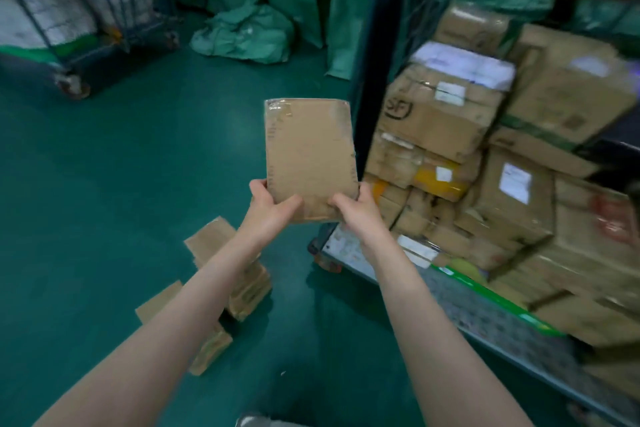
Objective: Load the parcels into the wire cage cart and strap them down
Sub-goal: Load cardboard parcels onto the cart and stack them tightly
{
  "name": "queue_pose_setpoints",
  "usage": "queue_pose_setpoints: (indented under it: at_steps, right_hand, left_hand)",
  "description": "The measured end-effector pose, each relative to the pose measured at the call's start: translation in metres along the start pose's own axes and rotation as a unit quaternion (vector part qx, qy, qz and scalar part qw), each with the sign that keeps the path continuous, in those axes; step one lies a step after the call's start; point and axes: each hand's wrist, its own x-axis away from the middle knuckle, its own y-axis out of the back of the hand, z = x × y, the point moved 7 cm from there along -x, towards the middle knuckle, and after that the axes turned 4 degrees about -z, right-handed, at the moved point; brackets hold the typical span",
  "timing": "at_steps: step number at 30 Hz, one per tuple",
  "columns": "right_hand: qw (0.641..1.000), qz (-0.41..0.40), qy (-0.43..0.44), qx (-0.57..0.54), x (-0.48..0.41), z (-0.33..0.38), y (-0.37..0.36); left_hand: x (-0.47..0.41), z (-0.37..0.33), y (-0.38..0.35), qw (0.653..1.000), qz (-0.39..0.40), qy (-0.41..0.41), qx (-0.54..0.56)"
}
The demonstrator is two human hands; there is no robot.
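A flat brown cardboard parcel [310, 156] wrapped in clear tape is held up in front of me, above the green floor. My left hand [272, 206] grips its lower left corner and my right hand [355, 208] grips its lower right corner, thumbs on the near face. To the right stands the wire cage cart [377, 55] with its dark corner post, stacked with several cardboard boxes [440, 118]. The held parcel is just left of the cart's post. A few more brown parcels [242, 274] lie on the floor under my left forearm.
Green mail sacks [242, 33] stand and lie along the back. Another wheeled cage cart [79, 28] with white sacks is at the far left. The cart's grey base edge [485, 322] runs diagonally at lower right. Green floor [121, 184] spreads to the left.
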Motion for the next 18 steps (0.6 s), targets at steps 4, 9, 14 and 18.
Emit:
queue_pose_setpoints:
  at_steps: [4, 9, 14, 18]
  right_hand:
    - [0.996, -0.057, 0.004, -0.071, 0.03, -0.017, 0.075]
    - [0.987, -0.129, 0.006, -0.097, 0.069, -0.045, 0.165]
    - [0.974, -0.205, 0.01, -0.1, 0.111, -0.071, 0.253]
    - [0.961, -0.257, 0.01, -0.099, 0.143, -0.094, 0.309]
  left_hand:
    - [0.039, -0.031, -0.057, 0.998, 0.054, -0.039, 0.003]
    - [0.097, -0.059, -0.127, 0.989, 0.133, -0.07, -0.011]
    - [0.158, -0.086, -0.194, 0.975, 0.196, -0.106, -0.003]
    - [0.197, -0.098, -0.242, 0.964, 0.24, -0.116, -0.005]
